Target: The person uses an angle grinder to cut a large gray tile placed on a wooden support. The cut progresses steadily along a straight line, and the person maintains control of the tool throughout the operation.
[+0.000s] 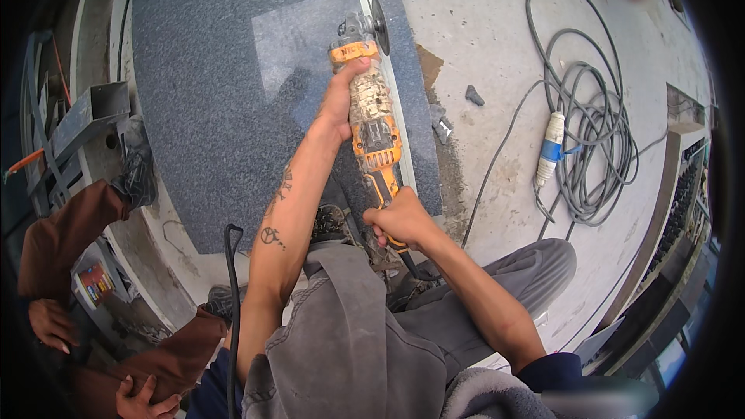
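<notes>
A dusty yellow angle grinder [372, 101] is in both of my hands, its head pointing away from me. My left hand [339, 101] is wrapped round the front of its body, close behind the gear head. Farther back, my right hand [405, 221] grips the rear handle, where the black cord comes out. The thin dark cutting disc [380, 26] stands on edge at the right of the head, beside a light metal strip [405, 140]. That strip runs lengthwise along the right part of a dark speckled stone slab [202, 109]. Whether the disc touches the slab, I cannot tell.
Right of the slab, a coiled grey cable [594, 140] with a white-and-blue connector [551, 147] lies on the concrete floor [497, 39]. A small stone chip [474, 95] is nearer. At left are a metal box tube [101, 105] and another person in brown trousers [74, 225].
</notes>
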The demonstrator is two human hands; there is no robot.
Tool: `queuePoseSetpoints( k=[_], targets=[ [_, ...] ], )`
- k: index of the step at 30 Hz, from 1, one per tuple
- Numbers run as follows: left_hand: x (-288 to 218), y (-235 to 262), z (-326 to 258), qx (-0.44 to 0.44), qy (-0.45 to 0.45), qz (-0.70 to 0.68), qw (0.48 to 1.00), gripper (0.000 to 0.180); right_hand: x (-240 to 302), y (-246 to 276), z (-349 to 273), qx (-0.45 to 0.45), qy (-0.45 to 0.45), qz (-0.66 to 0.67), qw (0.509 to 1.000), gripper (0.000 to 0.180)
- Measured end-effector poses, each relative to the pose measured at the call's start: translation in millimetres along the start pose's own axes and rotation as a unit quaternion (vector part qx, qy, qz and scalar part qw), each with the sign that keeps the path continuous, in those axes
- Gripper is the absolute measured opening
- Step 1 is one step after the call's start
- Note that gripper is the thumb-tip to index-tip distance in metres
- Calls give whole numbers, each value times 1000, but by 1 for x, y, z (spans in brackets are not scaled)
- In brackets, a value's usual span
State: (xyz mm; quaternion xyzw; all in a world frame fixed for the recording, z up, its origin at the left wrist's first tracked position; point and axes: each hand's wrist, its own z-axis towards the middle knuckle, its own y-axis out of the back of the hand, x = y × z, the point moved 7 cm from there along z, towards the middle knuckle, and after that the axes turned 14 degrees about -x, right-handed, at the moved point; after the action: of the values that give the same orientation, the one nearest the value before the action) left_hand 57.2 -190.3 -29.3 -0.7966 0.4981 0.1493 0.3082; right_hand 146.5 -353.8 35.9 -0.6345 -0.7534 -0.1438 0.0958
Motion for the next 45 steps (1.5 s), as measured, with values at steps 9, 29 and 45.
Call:
queuePoseSetpoints(
  k=[9, 29, 45],
  targets=[
    [8, 3, -4, -9, 12, 15, 1000, 55, -9, 0, -1, 7, -3, -5, 1000, 18],
    [23, 7, -19, -21, 26, 26, 999, 55, -34, -1, -2, 17, 8, 4, 1000, 19],
    [-31, -7, 35, 13, -8, -1, 1000, 54, 36, 1, 15, 18, -2, 20, 1000, 14]
  ],
)
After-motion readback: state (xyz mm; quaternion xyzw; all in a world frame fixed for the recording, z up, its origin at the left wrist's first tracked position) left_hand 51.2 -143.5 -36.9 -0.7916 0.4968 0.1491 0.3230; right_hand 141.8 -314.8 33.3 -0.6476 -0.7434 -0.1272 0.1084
